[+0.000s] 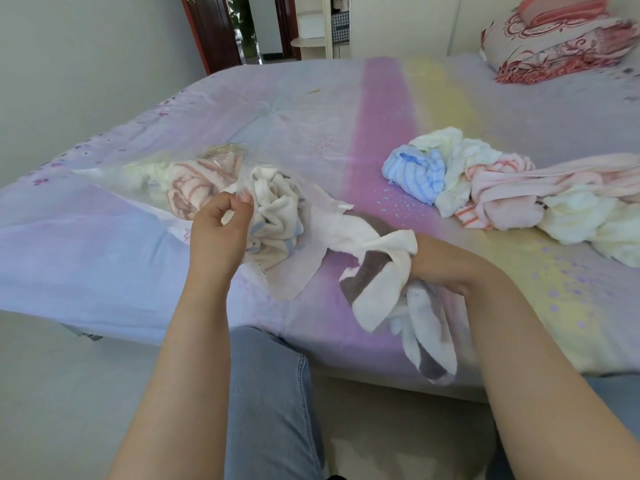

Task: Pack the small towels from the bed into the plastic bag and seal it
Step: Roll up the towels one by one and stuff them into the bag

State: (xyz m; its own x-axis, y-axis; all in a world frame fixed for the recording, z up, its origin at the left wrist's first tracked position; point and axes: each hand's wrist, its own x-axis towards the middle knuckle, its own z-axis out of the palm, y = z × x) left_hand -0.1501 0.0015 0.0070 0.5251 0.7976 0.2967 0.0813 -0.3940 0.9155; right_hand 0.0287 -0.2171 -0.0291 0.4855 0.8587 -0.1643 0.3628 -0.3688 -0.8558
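Jeans-clad knee sat nearest. Right hand gripped a white-and-grey towel; left hand pinched the plastic bag mouth. Bag lay on the bed, part-filled. Loose towels piled right.

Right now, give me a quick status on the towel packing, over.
Left hand pinches plastic bag mouth open. Right hand grips white-and-grey towel, not yet in. Towel pile waits on bed. Nothing in the way.

Left hand raised, fingers curled, thumb and fingertip pinched together. Right hand lower, wrist bent, fingers apparently curled, mostly hidden.
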